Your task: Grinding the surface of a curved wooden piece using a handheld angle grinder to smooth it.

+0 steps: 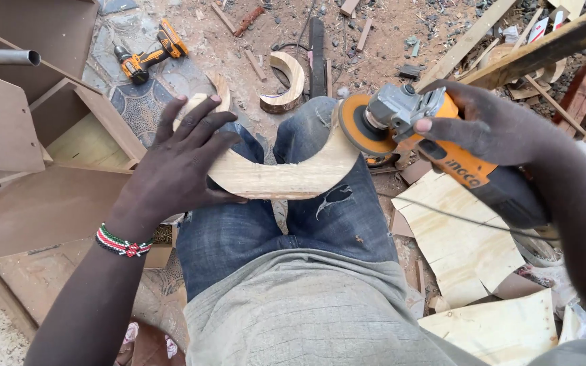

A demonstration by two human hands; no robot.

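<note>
Head view, left hand point(178, 166) pressing curved wood piece point(286, 177), right hand point(490, 129) gripping angle grinder point(415, 129)

Open ground ahead of knees, curved offcut point(286, 83) and drill point(149, 53) there, boards point(28, 203) crowd left

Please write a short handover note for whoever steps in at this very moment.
Left hand: flat on the curved wooden piece, pinning it across the knees.
Right hand: grip closed on the orange angle grinder, disc against the piece's right end.
Nearby: a second curved piece and a cordless drill on the ground, plywood offcuts to the right.
Done: piece cut to its curve. Left: cannot tell how much edge remains to sand.
</note>
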